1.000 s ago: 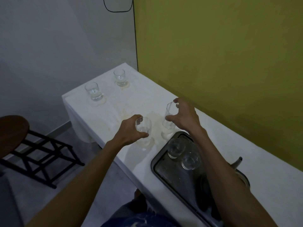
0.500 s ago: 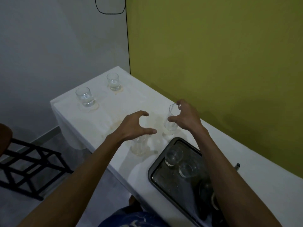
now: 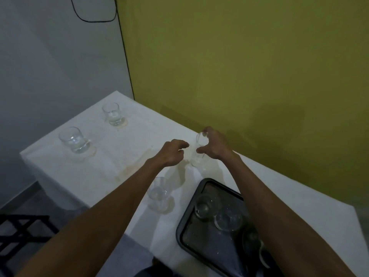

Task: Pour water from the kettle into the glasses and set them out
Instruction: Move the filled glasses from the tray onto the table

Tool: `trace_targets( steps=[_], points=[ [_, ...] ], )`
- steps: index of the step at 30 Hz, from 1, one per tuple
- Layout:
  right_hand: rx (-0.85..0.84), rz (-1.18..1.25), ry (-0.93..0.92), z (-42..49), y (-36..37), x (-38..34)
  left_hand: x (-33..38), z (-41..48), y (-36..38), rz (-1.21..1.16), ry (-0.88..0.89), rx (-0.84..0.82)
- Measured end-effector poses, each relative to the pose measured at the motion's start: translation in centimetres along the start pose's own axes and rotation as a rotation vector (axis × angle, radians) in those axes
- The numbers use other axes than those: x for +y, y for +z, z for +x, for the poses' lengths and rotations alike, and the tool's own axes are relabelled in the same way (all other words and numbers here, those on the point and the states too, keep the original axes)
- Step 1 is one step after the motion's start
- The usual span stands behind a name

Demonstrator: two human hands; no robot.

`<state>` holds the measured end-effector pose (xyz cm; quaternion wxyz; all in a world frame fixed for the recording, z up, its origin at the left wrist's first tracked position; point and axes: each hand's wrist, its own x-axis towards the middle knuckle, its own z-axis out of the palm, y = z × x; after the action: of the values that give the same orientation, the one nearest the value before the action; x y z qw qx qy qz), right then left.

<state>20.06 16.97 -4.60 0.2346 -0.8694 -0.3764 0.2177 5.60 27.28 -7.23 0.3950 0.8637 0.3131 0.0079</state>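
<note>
Altogether, six glasses are counted: four out on the white cloth of the table (image 3: 60, 168) and two on the one dark tray (image 3: 199, 242). The tray is laid at the table's near edge, towards the right end.

Of the four, the corner glass (image 3: 112, 113) is placed at the far corner of the left end and the left glass (image 3: 73, 139) at the near corner of that end. Both are upright and part filled with water, and a damp ring is seen under each. The front glass (image 3: 159, 193) is stood at the near edge, just beside the tray's left rim, and is touched by neither hand.

The held glass (image 3: 199, 156) is found near the back edge, by the yellow-green wall, roughly upright. It is gripped by the right hand (image 3: 216, 145), with the thumb in front and the fingers curled behind the rim. Whether its base is on the cloth cannot be told. The left hand (image 3: 171, 153) is held just beside it, fingers loosely bent, and nothing is gripped in it.

At the tray's far end the first tray glass (image 3: 203, 206) and the second tray glass (image 3: 228, 218) are set side by side. One dark round shape (image 3: 251, 240) is half hidden by the right forearm; whether it is the kettle cannot be told.

One brownish stain (image 3: 127, 170) is seen on the cloth between the left glass and the front glass. One black cable (image 3: 93, 20) is hung on the grey wall, and one black frame (image 3: 20, 230) is stood on the floor off the table's left end.
</note>
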Motion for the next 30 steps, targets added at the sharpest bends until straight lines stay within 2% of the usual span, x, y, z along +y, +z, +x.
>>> trace_targets(
  steps=[7,14,25,30],
  points=[
    [0.041,0.012,0.037,0.9,1.0,0.7,-1.1,1.6,0.4,0.038,-0.002,-0.034],
    [0.052,0.040,0.059,1.1,1.4,1.2,-0.1,2.3,0.9,-0.021,0.023,-0.041],
    [0.060,0.113,0.075,-2.2,0.1,2.9,2.5,0.5,1.0,0.041,0.005,-0.005],
    [0.059,0.043,0.112,-6.9,-1.3,4.8,4.4,-1.5,2.2,0.142,0.006,-0.125]
  ],
)
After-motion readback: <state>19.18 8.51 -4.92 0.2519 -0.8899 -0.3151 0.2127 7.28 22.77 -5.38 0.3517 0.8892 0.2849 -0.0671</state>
